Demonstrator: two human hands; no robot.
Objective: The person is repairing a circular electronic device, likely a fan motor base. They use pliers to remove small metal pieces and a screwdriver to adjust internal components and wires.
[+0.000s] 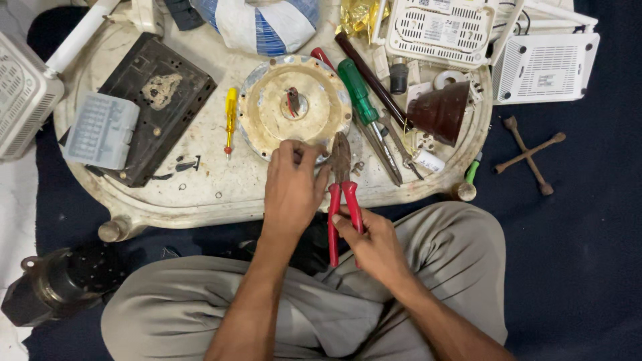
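Observation:
A round, dirty cream-coloured metal disc [294, 107] with a small central post lies on a worn white low table [207, 194]. My left hand [292, 187] rests on the disc's near edge, fingers curled over the rim. My right hand [371, 241] grips the red handles of a pair of pliers [341, 194], whose dark jaws point up at the disc's near-right edge, right beside my left fingers. I cannot tell whether the jaws hold anything. I sit cross-legged in grey trousers below the table.
On the table lie a yellow screwdriver [230, 117], a green-handled screwdriver [358, 90], a black plate [157, 100] with a grey plastic box [100, 130], a brown cone-shaped cover [441, 110] and white vented boxes [441, 30]. A rusty cross wrench [529, 155] lies on the dark floor at right; a black motor part [60, 284] lies at lower left.

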